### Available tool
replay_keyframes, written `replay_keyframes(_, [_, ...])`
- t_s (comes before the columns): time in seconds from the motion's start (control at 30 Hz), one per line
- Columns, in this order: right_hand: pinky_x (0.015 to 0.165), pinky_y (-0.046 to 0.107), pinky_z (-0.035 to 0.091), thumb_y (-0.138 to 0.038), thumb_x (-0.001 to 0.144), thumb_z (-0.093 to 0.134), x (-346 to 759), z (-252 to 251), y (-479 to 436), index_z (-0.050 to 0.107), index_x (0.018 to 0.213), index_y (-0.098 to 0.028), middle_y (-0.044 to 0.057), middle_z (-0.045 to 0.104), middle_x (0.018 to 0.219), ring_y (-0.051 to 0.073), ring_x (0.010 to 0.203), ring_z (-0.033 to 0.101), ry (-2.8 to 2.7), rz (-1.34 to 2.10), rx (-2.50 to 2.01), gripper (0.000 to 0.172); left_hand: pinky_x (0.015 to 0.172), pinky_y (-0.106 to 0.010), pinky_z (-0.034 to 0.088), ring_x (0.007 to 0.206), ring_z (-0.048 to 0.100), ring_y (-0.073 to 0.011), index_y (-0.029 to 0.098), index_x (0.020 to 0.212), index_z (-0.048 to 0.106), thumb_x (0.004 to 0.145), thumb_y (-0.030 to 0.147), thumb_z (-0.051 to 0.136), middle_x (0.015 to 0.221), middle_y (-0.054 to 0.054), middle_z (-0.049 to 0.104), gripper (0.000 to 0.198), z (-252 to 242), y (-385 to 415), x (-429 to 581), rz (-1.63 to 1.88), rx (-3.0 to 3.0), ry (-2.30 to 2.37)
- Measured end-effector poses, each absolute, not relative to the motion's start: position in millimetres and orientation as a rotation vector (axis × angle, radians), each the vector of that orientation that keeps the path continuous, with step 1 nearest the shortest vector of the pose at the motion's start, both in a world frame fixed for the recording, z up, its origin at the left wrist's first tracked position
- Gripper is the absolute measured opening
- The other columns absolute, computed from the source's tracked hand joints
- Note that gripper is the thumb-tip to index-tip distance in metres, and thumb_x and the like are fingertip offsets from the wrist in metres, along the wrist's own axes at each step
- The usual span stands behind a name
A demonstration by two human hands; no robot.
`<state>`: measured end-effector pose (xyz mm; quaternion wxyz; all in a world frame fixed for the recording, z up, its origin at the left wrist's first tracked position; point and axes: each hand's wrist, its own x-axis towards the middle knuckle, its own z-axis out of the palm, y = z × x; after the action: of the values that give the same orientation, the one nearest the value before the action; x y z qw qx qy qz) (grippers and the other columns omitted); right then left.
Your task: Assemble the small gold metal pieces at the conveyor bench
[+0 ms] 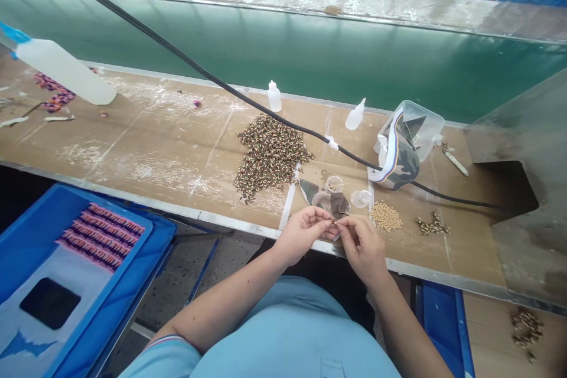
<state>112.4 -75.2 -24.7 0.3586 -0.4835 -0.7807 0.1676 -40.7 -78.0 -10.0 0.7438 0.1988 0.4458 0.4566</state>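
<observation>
The left hand (301,235) and right hand (365,247) met over the near edge of the bench (177,156), fingers (322,227) pinching a tiny brown bit (333,222) between them. It looked like fiddly work; the next move seemed to need a steady pinch.

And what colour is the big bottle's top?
The top of the big bottle is bright blue, seen in the head view.

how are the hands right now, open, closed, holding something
Left hand: closed, pinching a small brown piece.
Right hand: closed, pinching at the same piece; exact grip too small to tell.
</observation>
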Motion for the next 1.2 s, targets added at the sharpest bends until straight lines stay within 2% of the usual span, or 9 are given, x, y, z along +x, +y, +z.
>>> replay_keyframes(0.4, [0.062, 0.021, 0.050, -0.019, 0.091, 0.049, 111.7, -25.9, -78.4, 0.057, 0.090, -0.021, 0.004, 0.064, 0.084, 0.013, 0.077, 0.063, -2.095, 0.224, -1.178, 0.008, 0.064, -0.026, 0.054, 0.060, 0.065, -0.0121, 0.012, 0.075, 0.057, 0.061, 0.034, 0.081, 0.062, -0.002, 0.065, 0.036, -10.6, -78.4, -39.2, 1.000, 0.472, 1.005])
replay_keyframes(0.57, [0.065, 0.021, 0.050, -0.016, 0.092, 0.047, 115.1, -22.6, -76.2, 0.057, 0.094, -0.021, 0.004, 0.064, 0.086, 0.013, 0.079, 0.063, -2.157, 0.188, -1.133, 0.011, 0.062, -0.023, 0.054, 0.059, 0.065, -0.0113, 0.012, 0.075, 0.057, 0.059, 0.034, 0.081, 0.060, -0.001, 0.065, 0.036, -11.6, -79.2, -38.0, 1.004, 0.475, 1.019])
replay_keyframes(0.97, [0.064, 0.018, 0.047, -0.014, 0.092, 0.045, 117.4, -20.9, -76.1, 0.058, 0.094, -0.018, 0.004, 0.064, 0.085, 0.011, 0.077, 0.063, -2.241, 0.130, -1.108, 0.014, 0.058, -0.023, 0.053, 0.053, 0.064, -0.0107, 0.012, 0.073, 0.054, 0.069, 0.016, 0.073, 0.056, 0.000, 0.065, 0.020, -9.5, -75.3, -37.0, 0.937, 0.474, 1.070])
replay_keyframes(1.2, [0.065, 0.020, 0.049, -0.015, 0.092, 0.044, 116.7, -19.1, -74.0, 0.059, 0.090, -0.019, 0.004, 0.063, 0.082, 0.012, 0.076, 0.062, -2.195, 0.258, -1.078, 0.016, 0.057, -0.022, 0.053, 0.052, 0.064, -0.0104, 0.011, 0.074, 0.054, 0.071, 0.012, 0.070, 0.054, 0.001, 0.064, 0.016, -9.9, -74.7, -38.4, 0.914, 0.493, 1.074])
